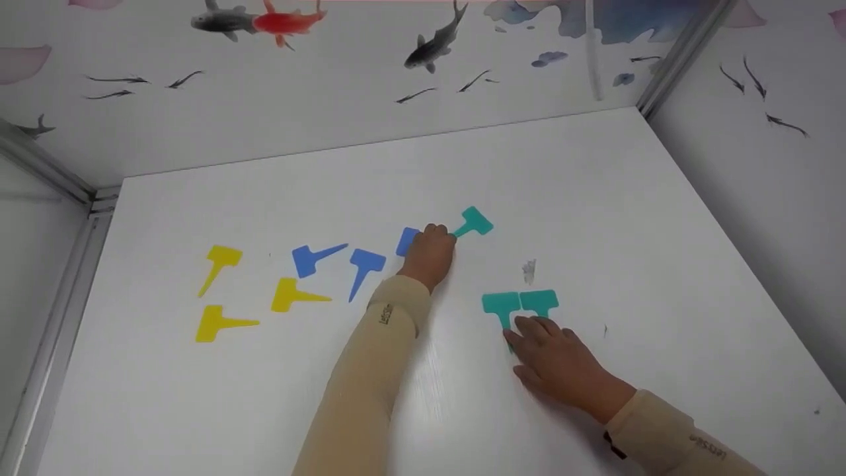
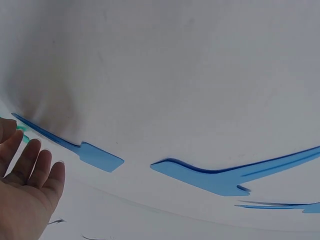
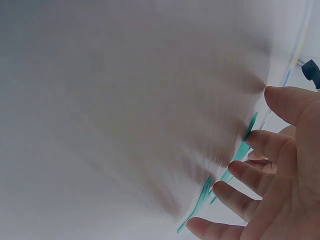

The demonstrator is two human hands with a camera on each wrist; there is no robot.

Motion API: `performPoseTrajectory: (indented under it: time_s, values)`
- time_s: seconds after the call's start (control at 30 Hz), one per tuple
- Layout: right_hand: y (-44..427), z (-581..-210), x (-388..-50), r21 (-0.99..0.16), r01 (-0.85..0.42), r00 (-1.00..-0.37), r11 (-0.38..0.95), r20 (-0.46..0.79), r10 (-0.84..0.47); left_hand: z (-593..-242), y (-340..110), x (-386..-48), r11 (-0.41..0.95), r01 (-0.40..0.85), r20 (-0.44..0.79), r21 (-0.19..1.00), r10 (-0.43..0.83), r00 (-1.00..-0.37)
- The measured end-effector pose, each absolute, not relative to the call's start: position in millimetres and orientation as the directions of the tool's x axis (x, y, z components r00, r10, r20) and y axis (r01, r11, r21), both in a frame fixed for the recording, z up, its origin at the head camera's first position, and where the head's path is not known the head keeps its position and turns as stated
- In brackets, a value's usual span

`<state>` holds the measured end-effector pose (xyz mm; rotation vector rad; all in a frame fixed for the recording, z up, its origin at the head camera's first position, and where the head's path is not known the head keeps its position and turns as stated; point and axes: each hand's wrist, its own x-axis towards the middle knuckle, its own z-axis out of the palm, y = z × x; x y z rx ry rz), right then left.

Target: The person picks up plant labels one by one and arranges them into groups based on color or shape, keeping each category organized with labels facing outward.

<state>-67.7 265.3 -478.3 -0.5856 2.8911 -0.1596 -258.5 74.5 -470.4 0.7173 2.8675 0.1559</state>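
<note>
Right hand (image 1: 568, 367) lies low over the desk (image 1: 264, 403), fingers fairly straight and spread, fingertips on or just beside the stems of two green tags (image 1: 501, 303), whose heads sit side by side. Left hand (image 1: 431, 254) covers part of a blue tag (image 1: 408, 239), its fingertips at the stem end of another green tag (image 1: 477, 221). Whether it pinches that stem or merely touches it, I cannot tell.

Each tag is a thin, flat T, probably plastic: very light, stiff enough to keep its shape, perhaps a little bendy along the narrow stem. Its smooth look suggests it should slide readily under light fingertip pressure. Lying so flat, it would likely be awkward to pick up; pressing and dragging seems easier than digging under an edge. For lifting, the broad head probably gives the better pinch, thumb and finger on opposite edges. The stem looks like the weak part, liable to flex or swing the tag round, so hold it near the head.
</note>
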Motion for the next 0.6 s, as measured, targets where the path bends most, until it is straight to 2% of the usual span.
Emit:
performPoseTrajectory:
  time_s: [0.23, 0.47, 0.6]
  values:
    - [263.8, -478.6, -68.7, -0.142, -0.364, -0.906, 0.921, -0.176, -0.385, -473.8, 77.0, -264.6, 0.880, 0.445, -0.127, 0.166, 0.467, -0.875]
    - [265.6, -478.5, -68.4, -0.108, -0.398, -0.897, 0.911, -0.164, -0.412, -473.1, 82.3, -268.3, 0.857, 0.490, -0.103, 0.156, 0.508, -0.855]
    - [266.6, -477.6, -68.6, -0.130, -0.388, -0.898, 0.912, -0.167, -0.406, -474.6, 86.7, -270.9, 0.854, 0.494, -0.107, 0.162, 0.513, -0.852]
